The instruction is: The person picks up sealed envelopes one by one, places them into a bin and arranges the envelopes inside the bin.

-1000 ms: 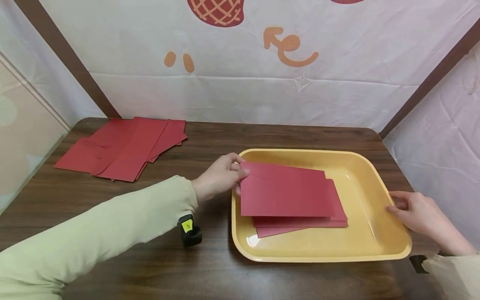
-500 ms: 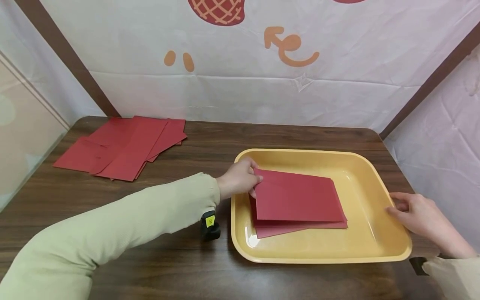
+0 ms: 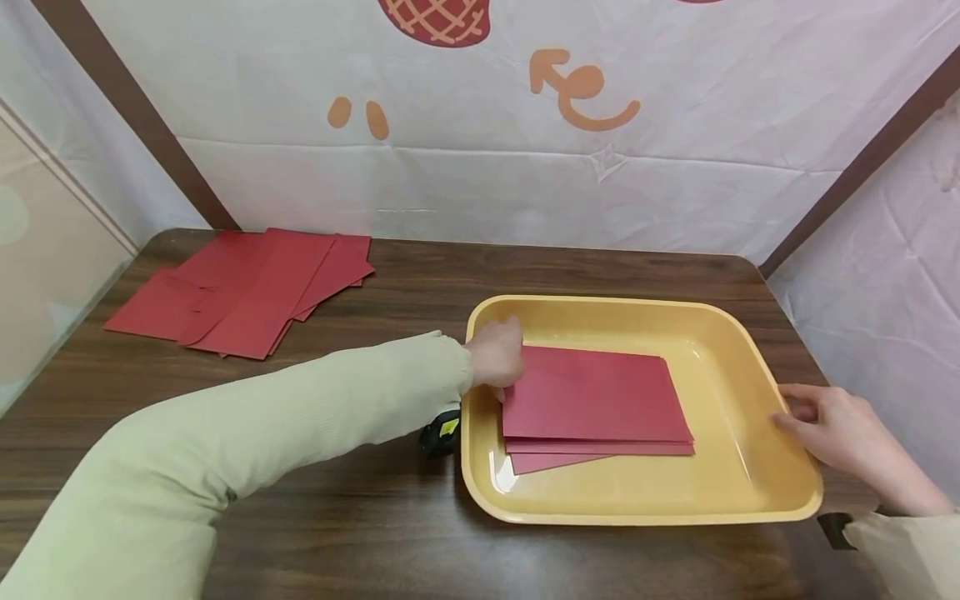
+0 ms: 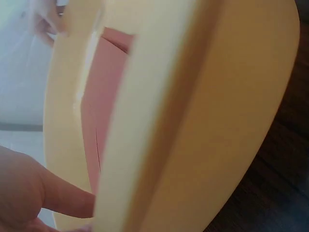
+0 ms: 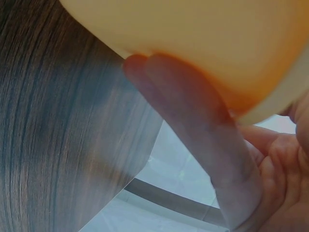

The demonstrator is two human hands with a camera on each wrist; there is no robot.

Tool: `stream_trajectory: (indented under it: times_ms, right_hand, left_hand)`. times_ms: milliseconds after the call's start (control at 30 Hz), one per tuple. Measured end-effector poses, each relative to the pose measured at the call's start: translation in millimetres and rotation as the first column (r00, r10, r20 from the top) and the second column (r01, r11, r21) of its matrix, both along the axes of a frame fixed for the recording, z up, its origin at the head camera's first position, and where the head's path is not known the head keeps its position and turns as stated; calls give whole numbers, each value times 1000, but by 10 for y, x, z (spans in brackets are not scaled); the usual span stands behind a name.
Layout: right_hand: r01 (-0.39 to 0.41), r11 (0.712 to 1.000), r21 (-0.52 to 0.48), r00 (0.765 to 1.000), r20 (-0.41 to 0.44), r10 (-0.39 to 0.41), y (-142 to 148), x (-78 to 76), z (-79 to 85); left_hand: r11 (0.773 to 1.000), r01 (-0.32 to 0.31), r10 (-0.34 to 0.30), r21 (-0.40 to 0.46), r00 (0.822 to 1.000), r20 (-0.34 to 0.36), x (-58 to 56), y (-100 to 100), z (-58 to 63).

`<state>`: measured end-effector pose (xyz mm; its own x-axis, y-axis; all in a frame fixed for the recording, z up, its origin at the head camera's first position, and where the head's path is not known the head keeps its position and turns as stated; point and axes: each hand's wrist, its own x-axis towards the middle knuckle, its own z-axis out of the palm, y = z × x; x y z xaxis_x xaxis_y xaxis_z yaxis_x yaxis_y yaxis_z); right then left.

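Note:
A stack of red envelopes [image 3: 592, 396] lies in the yellow tray [image 3: 720, 500], with the lowest one jutting out askew at the front. My left hand [image 3: 497, 354] is inside the tray's left wall, right at the left end of the stack. It covers the stack's back left corner, and I cannot tell whether it still pinches the top envelope. In the left wrist view its thumb [image 4: 67, 198] reaches behind the tray's rim, which hides the other fingertips. My right hand [image 3: 840, 429] grips the tray's right side, thumb at the rim and fingers [image 5: 183, 92] against the outer wall.
A loose, overlapping pile of red envelopes [image 3: 247, 287] lies at the back left of the dark wooden table [image 3: 360, 533]. A white printed cloth [image 3: 465, 183] hangs behind the table. Dark wrist cameras sit under both sleeves.
My left hand has moved right and into the tray, bringing an envelope down so it lies flat on the stack, lined up with those below. The right hand has stayed on the tray.

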<state>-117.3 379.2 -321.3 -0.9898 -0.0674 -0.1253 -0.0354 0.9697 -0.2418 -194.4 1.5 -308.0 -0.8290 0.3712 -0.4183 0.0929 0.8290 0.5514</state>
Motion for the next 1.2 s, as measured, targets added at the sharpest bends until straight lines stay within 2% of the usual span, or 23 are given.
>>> stream_trajectory:
  times_ms: [233, 433, 667, 867, 967, 1067, 1200]
  right_hand:
    - [-1, 1000, -6, 1000, 3, 1, 15, -4, -5]
    - [7, 1000, -10, 1000, 5, -7, -22, -5, 26]
    - [5, 1000, -11, 1000, -5, -5, -14, 4, 14]
    - [8, 1000, -10, 1000, -5, -8, -5, 1, 0]
    - [13, 1000, -10, 1000, 4, -13, 3, -4, -5]
    - [15, 1000, -11, 1000, 8, -15, 2, -4, -2]
    - [16, 1000, -9, 1000, 6, -16, -2, -6, 2]
  left_hand:
    - [1000, -27, 27, -13, 999, 36, 11, 72, -53]
    - [998, -18, 19, -53, 1000, 12, 17, 93, -69]
    - [986, 53, -62, -156, 997, -53, 39, 91, -49]
    - [979, 86, -110, -182, 986, -126, 60, 53, 15]
    - [986, 92, -113, -140, 982, -152, 68, 21, 60]
    - [996, 84, -91, -40, 974, -206, 75, -34, 101]
    - [991, 29, 9, 133, 963, -270, 80, -164, 121]
